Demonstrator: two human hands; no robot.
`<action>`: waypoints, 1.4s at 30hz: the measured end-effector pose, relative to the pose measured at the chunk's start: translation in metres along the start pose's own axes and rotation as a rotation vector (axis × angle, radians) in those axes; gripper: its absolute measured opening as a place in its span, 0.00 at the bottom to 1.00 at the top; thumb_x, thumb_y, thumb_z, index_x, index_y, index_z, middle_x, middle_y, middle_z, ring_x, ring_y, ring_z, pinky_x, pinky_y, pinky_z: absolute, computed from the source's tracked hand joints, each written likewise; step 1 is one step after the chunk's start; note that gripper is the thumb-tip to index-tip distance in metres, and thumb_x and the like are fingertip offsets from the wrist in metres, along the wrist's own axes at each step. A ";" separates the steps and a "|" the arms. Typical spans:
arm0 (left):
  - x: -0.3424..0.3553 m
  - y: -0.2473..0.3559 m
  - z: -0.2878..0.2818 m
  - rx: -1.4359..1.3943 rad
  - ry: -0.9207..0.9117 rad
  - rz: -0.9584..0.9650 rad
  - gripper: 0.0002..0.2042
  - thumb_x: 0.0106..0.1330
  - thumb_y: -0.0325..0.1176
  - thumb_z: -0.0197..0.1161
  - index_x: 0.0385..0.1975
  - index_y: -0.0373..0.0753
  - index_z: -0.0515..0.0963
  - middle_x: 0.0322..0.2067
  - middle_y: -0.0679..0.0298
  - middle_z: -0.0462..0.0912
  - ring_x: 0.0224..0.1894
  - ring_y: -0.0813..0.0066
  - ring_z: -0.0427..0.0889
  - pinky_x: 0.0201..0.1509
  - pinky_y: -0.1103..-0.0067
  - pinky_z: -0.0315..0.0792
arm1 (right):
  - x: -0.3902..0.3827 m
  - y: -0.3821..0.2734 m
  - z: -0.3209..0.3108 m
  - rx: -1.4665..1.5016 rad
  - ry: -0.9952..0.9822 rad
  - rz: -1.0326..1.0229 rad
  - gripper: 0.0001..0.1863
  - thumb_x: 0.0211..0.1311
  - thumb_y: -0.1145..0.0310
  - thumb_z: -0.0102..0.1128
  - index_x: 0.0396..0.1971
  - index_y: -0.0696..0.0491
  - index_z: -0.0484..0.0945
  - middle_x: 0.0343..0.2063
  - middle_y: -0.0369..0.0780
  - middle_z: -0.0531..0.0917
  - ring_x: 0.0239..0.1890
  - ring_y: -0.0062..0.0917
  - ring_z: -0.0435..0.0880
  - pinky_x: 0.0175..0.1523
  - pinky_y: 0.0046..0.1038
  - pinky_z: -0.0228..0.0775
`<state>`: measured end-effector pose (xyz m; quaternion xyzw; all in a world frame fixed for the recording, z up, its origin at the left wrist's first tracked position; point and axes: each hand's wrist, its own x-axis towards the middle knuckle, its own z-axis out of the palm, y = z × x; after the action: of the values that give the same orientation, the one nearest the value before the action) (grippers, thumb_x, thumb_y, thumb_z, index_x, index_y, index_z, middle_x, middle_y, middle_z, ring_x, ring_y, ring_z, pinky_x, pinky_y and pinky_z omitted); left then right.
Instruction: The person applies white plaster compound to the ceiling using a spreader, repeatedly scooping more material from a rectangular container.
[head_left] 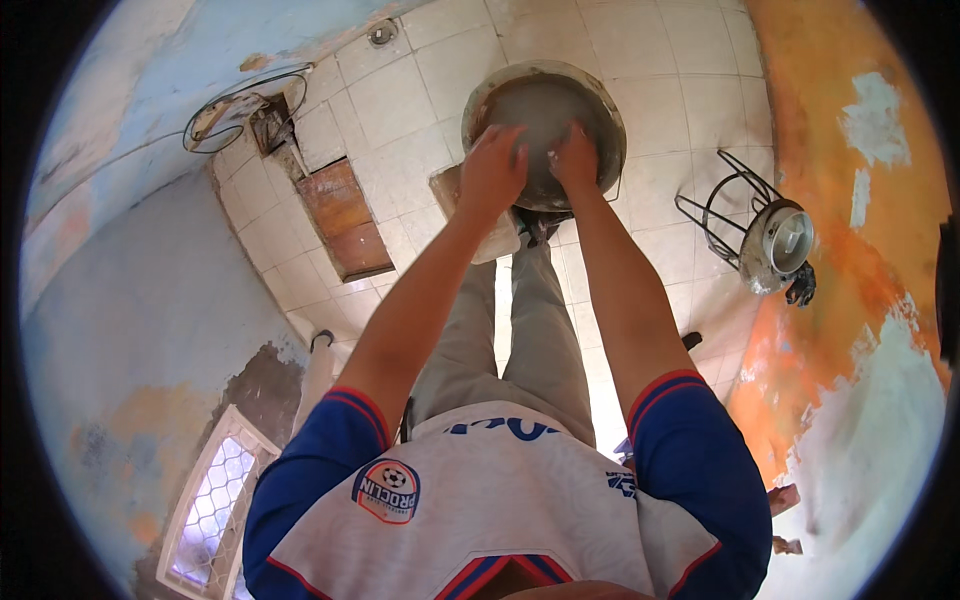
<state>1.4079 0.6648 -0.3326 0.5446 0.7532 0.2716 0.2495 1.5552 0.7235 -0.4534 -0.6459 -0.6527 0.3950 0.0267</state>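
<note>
A round, grime-coated bucket (545, 100) holds cloudy grey liquid at the top centre. My left hand (492, 170) is over its left side, fingers bent but apart, with nothing visible in them. My right hand (573, 160) reaches into the right side, fingers curled together; whatever they may hold is hidden. Below the bucket's left edge, partly behind my left forearm, lies a pale beige slab or container (445, 185). A dark shoe (540, 225) shows beneath the bucket.
Left on the tiled floor (640, 40) are a rectangular recess with brown panels (335, 210) and coiled cable (225, 115). At right, a black metal frame (725, 200) and pale container (785, 240) stand by the patchy orange wall (850, 330). A latticed window (210, 510) is at lower left.
</note>
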 end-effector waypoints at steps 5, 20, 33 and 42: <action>0.049 -0.067 0.067 0.412 -0.482 -0.187 0.13 0.63 0.27 0.61 0.47 0.36 0.82 0.46 0.44 0.84 0.51 0.48 0.85 0.58 0.61 0.78 | 0.019 0.000 0.026 0.001 0.063 0.018 0.34 0.52 0.62 0.73 0.57 0.63 0.72 0.48 0.55 0.83 0.49 0.50 0.84 0.56 0.43 0.77; 0.049 -0.143 0.168 0.522 -0.508 -0.306 0.21 0.71 0.42 0.55 0.60 0.42 0.78 0.63 0.52 0.76 0.65 0.55 0.75 0.71 0.61 0.66 | 0.044 0.022 0.093 -0.026 -0.157 0.280 0.27 0.67 0.51 0.56 0.49 0.61 0.83 0.52 0.57 0.82 0.56 0.51 0.82 0.60 0.44 0.74; 0.064 -0.076 0.084 -0.285 -0.709 -0.893 0.22 0.76 0.44 0.47 0.60 0.37 0.77 0.53 0.44 0.82 0.53 0.49 0.82 0.55 0.58 0.74 | 0.051 0.014 0.048 0.187 -0.244 0.408 0.23 0.70 0.55 0.56 0.56 0.55 0.81 0.52 0.55 0.83 0.58 0.46 0.82 0.57 0.42 0.75; 0.047 -0.050 0.059 -0.708 -0.499 -0.958 0.25 0.75 0.54 0.55 0.57 0.38 0.78 0.46 0.58 0.85 0.44 0.67 0.86 0.46 0.70 0.80 | 0.002 -0.037 -0.018 0.910 -0.260 0.572 0.37 0.72 0.47 0.56 0.73 0.46 0.53 0.59 0.47 0.74 0.55 0.40 0.79 0.42 0.45 0.82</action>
<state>1.4001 0.7048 -0.4140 0.0796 0.6971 0.2273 0.6753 1.5344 0.7393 -0.4221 -0.6668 -0.2125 0.7051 0.1139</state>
